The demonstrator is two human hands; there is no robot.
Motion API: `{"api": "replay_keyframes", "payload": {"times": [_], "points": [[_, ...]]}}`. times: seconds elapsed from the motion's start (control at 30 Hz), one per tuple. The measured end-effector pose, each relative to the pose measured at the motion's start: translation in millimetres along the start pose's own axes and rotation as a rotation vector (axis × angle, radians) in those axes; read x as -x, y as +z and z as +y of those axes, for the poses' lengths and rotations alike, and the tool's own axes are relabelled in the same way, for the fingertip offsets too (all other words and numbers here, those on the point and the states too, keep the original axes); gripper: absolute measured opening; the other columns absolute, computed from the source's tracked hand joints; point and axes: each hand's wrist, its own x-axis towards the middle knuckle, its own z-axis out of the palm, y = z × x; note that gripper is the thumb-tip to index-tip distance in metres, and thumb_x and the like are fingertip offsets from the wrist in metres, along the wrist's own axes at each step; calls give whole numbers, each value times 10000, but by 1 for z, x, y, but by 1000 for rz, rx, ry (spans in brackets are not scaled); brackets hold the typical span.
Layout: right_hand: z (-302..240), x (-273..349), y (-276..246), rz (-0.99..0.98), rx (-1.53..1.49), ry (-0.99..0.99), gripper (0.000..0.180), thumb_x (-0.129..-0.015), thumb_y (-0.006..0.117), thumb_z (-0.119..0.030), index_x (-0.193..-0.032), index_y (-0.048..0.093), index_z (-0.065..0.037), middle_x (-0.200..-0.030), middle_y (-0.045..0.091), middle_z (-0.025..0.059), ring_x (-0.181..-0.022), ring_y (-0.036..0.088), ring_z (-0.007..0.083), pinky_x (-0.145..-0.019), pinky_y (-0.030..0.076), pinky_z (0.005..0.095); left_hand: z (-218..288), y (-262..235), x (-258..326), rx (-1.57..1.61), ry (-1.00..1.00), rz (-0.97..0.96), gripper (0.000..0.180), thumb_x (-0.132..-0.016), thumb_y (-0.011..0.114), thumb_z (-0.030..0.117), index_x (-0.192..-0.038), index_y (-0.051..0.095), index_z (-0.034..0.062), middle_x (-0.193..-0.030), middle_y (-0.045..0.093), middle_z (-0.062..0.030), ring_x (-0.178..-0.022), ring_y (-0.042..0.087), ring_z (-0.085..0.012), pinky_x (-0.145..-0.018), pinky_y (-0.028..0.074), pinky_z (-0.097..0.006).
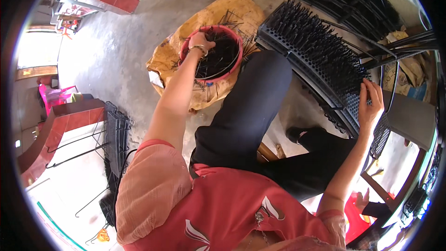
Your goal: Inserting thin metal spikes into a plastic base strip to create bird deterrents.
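A red basin [240, 56] full of thin dark sticks sits by my left knee, on a yellow-brown sack [209, 20]. My left hand [200, 42] reaches over its rim into the sticks. Its fingers are curled, and what they hold among the sticks is hidden. To the right slants a long black perforated rack [288, 49], with dense rows of upright black sticks [320, 37] in its holes. My right hand [371, 104] is at the rack's near right end, beside bare holes. Its fingers are stretched out, the tips by the last sticks; I see nothing held in them.
More black racks [348, 2] stand behind, at the far right, near crumpled sacks [409, 67]. Metal rods and frames stick out at the right edge. A tiled ledge [76, 116] and dark mesh racks [115, 135] are on the left. Another person's hand [361, 201] shows at lower right.
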Motion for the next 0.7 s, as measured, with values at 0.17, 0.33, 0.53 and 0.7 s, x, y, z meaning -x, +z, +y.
{"api": "replay_keyframes", "payload": {"times": [0.17,0.33,0.53,0.7], "points": [[4,4,-1,21,-11,-47,131,-857,608,-55,-973,661,-26,-928,630,95,-785,625,189,-604,495,278,-42,-6,4,213,87,-34,415,-626,759,440,-941,706,175,-939,683,-102,-895,646,-246,-815,495,-343],[-1,3,2,-29,-37,83,134,-864,603,-60,-979,663,-25,-934,632,96,-794,624,195,-646,498,293,-40,-11,-2,-31,74,-220,487,-648,738,466,-1029,679,168,-1043,658,-107,-992,618,-245,-859,467,-357],[6,7,1,107,-28,-2,145,-865,603,-58,-992,665,-26,-941,640,101,-821,626,192,-678,497,288,54,-32,18,-506,47,-382,667,-653,728,485,-1205,584,141,-1259,563,-66,-1235,447,-305,-988,275,-544],[8,7,4,166,-58,52,157,-860,606,-46,-1003,663,-19,-949,650,107,-831,627,194,-715,495,287,73,1,17,-696,119,-446,693,-623,749,523,-1208,589,189,-1225,582,-50,-1177,498,-262,-941,323,-499]]}}
